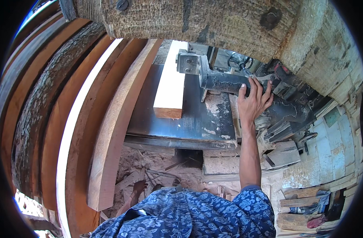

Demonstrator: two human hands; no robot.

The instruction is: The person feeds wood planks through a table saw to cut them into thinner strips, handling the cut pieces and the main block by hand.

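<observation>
My right hand (254, 97) rests with spread fingers on the thick dark tube (225, 82) of a machine, my forearm stretched forward. At the tube's left end is a metal block (188, 63) with bolts, close beside a squared wooden beam (169, 85). The beam lies lengthwise on the dark metal machine table (207, 127), its top glaring white and its near end brown. Low on the left, next to my blue flowered shirt, hangs my left hand (139, 186). It is small and dark in the picture, so its fingers are not clear.
Long curved-looking planks (106, 158) stand along the left, one with bark (34, 115). A heavy timber (197, 23) crosses overhead. Handwheels (308, 137) and machine parts lie to the right. Stacked boards (300, 220) fill the lower right; sawdust and scraps (149, 158) cover the floor.
</observation>
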